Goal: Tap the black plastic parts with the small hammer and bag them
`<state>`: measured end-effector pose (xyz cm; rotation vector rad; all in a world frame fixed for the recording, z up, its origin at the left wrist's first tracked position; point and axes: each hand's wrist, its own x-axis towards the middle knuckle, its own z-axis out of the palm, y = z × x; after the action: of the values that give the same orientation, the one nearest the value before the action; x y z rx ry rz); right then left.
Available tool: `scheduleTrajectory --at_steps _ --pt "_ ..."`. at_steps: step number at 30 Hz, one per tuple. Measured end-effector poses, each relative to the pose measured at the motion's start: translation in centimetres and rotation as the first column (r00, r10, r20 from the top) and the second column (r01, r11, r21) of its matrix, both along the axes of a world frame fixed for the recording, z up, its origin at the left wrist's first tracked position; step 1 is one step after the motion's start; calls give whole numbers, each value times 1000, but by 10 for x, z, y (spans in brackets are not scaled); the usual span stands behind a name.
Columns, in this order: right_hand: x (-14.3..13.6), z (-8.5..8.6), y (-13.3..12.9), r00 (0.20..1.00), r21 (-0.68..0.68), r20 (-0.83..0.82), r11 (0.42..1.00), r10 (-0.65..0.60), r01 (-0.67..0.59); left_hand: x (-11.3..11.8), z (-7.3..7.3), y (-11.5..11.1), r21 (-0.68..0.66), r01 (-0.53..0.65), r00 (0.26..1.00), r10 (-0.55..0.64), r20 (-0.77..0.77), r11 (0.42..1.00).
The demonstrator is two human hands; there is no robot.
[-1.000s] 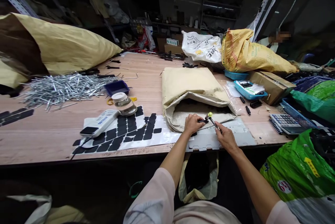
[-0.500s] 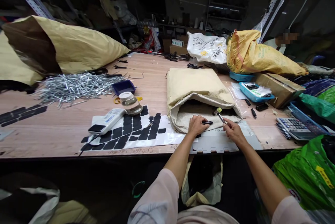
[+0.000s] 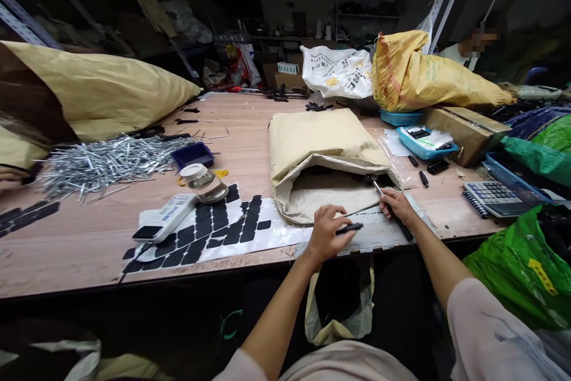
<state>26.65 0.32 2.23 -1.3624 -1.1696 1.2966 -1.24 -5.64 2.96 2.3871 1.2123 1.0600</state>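
Near the table's front edge lies a beige paper sack (image 3: 319, 131), its dark mouth facing me. My left hand (image 3: 331, 231) is in front of the mouth, its fingers curled around a short black piece (image 3: 349, 229). To the right, my right hand (image 3: 396, 205) grips a tool with a metal shaft (image 3: 377, 186) and a black handle. The shaft's far end reaches into the sack's opening. A thin dark rod (image 3: 363, 210) stretches between the two hands; which hand holds it is unclear. Beneath both hands is a grey sheet (image 3: 379, 232).
Metal rods (image 3: 111, 164) are heaped at the left, beside a dark blue tray (image 3: 193, 156) and a glass jar (image 3: 205, 183). Black stickers (image 3: 218, 217) lie left of the sack. A calculator (image 3: 495, 194) and blue baskets (image 3: 428, 146) stand right. Another person's hand (image 3: 13, 174) shows far left.
The view has shifted. My left hand has moved back from the sack's mouth and its fingers have spread somewhat. The tool's tip, with a pale piece earlier, now looks dark inside the opening.
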Motion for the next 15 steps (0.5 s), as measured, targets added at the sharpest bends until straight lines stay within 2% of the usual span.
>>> scheduleTrajectory --at_steps 3,6,9,15 --pt "-2 1 -1 1000 -1 -3 1000 -8 8 -8 -13 -58 60 58 998 -56 -43 997" --pt "-2 2 -3 1000 7 3 1000 1 -1 -11 -36 -95 86 47 988 -34 -149 995" --pt "-3 3 -4 1000 9 3 1000 4 -4 -9 -52 -106 98 7 982 12 -189 995" --pt "-3 4 -5 1000 -5 4 1000 6 -6 -2 -66 -100 139 -77 980 101 -174 987"
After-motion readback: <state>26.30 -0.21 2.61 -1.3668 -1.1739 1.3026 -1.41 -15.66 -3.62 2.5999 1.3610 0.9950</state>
